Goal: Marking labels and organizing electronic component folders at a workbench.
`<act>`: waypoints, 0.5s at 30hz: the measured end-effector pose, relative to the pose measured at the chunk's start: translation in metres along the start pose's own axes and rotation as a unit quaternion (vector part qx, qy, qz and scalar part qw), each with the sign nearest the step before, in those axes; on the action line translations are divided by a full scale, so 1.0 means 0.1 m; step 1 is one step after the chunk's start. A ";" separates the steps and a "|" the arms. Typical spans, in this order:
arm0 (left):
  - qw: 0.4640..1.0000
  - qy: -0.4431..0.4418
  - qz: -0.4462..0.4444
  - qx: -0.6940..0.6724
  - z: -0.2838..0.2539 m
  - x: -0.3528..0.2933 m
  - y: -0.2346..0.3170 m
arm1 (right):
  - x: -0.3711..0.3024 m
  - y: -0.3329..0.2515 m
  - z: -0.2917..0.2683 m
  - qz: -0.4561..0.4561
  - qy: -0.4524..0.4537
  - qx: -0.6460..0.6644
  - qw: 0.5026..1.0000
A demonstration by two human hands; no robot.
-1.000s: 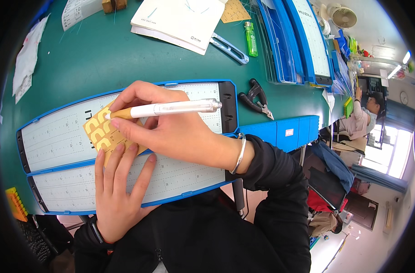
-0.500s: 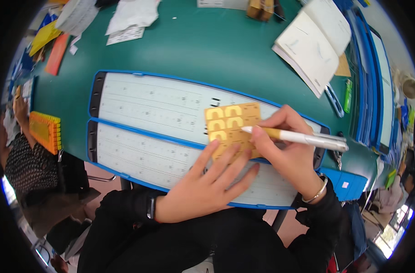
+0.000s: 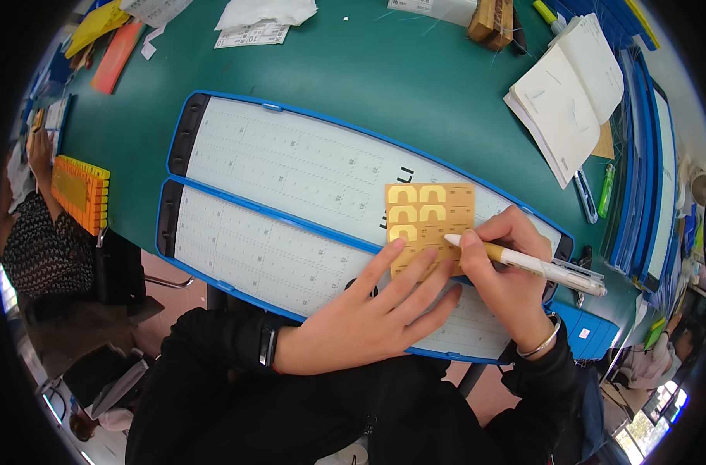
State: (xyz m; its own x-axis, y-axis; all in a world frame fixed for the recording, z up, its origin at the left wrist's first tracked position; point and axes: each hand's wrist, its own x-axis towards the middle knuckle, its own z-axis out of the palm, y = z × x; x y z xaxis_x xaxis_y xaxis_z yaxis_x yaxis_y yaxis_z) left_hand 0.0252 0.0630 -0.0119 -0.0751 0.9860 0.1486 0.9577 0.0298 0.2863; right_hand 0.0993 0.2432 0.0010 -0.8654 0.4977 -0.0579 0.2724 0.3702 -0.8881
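A tan card [image 3: 458,203] with gold arch-shaped pieces [image 3: 403,194] in rows on its left side lies across the open long blue-edged case [image 3: 291,147]. My left hand [image 3: 368,322] rests over the card's lower part, fingers stretched out and a little apart, holding nothing. In my right hand [image 3: 508,279] is a white pen [image 3: 535,267] with a tan grip, pinched between thumb and fingers. The pen's tip points at the card, right of the lowest gold arch. Whether it touches the surface I cannot tell. My left fingers hide the card's bottom edge.
An open notebook [image 3: 558,97] lies at the far right, near a green marker [image 3: 606,190] and a blue cutter [image 3: 585,196]. Blue binders [image 3: 640,170] stand along the right edge. White paper [image 3: 264,14] lies at the back. An orange box [image 3: 82,194] and another person's hand [image 3: 39,151] are at left.
The whole view has shifted, so the case and card appear farther right. The pen tip sits slightly lower on the card. My left hand still lies on the card.
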 end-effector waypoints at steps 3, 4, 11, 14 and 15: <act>1.000 0.002 -0.001 0.000 0.01 -0.01 0.01 | 0.01 -0.02 0.00 -0.005 -0.005 -0.005 1.000; 1.000 0.003 -0.002 0.001 0.02 -0.01 0.01 | 0.01 -0.03 0.00 -0.005 -0.006 -0.004 1.000; 1.000 0.006 0.000 0.003 0.02 0.00 0.02 | 0.00 -0.03 0.00 0.002 -0.007 -0.007 1.000; 1.000 0.009 0.001 0.008 0.03 0.01 0.02 | -0.01 0.00 -0.01 0.002 -0.009 -0.010 1.000; 1.000 0.012 0.000 0.007 0.02 0.01 0.01 | -0.01 0.01 -0.01 -0.006 -0.012 -0.018 1.000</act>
State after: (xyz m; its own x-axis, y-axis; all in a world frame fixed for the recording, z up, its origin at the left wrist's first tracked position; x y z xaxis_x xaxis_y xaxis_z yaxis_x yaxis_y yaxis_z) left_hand 0.0272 0.0642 -0.0135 -0.0806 0.9819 0.1712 0.9613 0.0312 0.2738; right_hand 0.1008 0.2442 0.0008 -0.8783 0.4746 -0.0576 0.2755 0.4039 -0.8723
